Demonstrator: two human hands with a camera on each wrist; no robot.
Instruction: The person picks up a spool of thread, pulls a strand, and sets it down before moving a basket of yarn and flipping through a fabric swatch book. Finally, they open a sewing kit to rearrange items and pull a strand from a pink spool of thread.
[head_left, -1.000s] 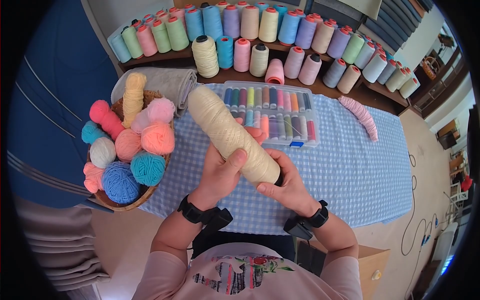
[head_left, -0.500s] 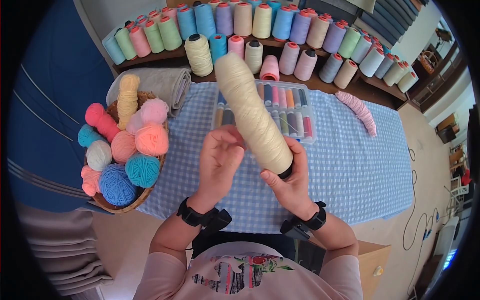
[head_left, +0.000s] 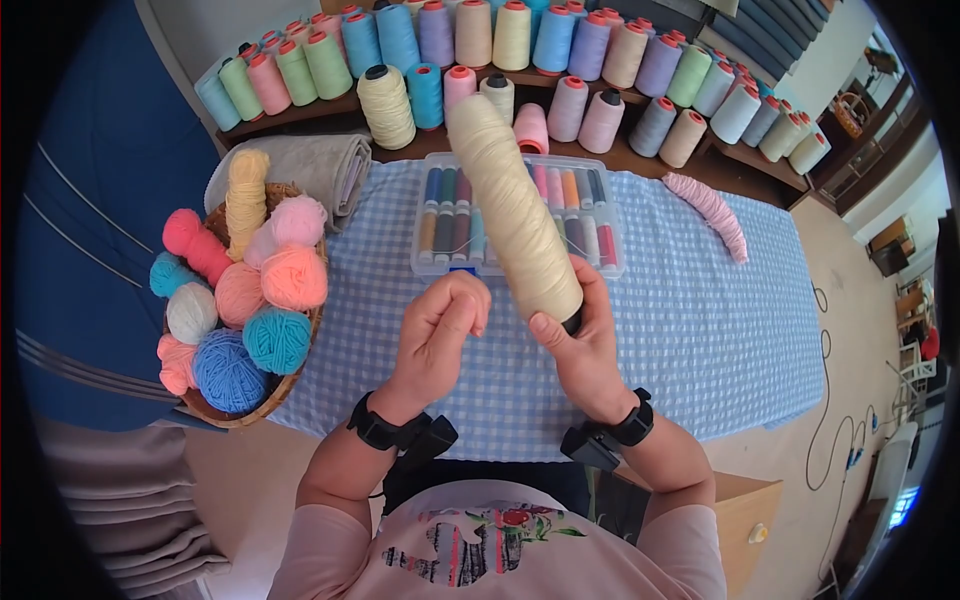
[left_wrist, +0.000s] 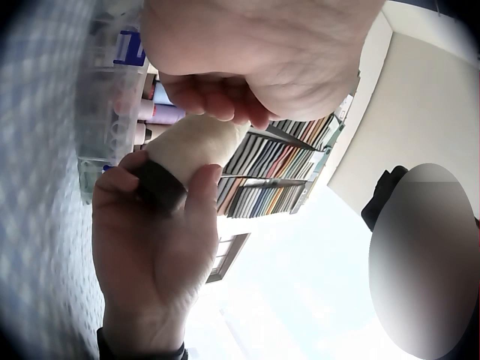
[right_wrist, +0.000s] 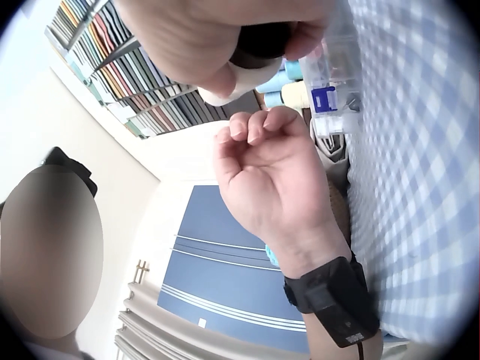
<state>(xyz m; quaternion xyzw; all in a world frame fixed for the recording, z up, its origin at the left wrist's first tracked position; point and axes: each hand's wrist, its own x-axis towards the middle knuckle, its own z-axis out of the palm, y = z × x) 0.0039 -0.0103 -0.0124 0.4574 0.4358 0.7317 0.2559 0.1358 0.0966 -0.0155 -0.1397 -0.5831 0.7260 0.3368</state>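
My right hand point(head_left: 590, 350) holds a long cone of cream thread point(head_left: 515, 210) by its lower end, thumb on the near side. The cone tilts up and leftward, and its black core end point(right_wrist: 262, 39) shows beside the right palm in the right wrist view. Just left of the cone is my left hand point(head_left: 440, 335), raised above the cloth. Its fingers point(right_wrist: 259, 124) curl in toward the palm with the thumb alongside, and nothing shows between them. Behind the cone, partly hidden by it, lies a clear plastic case point(head_left: 425, 230) of small coloured thread spools.
On the left stands a wicker basket point(head_left: 290, 385) of yarn balls, with folded grey fabric point(head_left: 300, 170) behind. A pink yarn skein point(head_left: 710, 215) lies at the right on the checked tablecloth point(head_left: 690, 350). Thread cones point(head_left: 387, 105) crowd the stepped rack point(head_left: 445, 145) along the back.
My left hand has let go of the cone, drawn back left and curled its fingers. The cone has swung more upright in my right hand.
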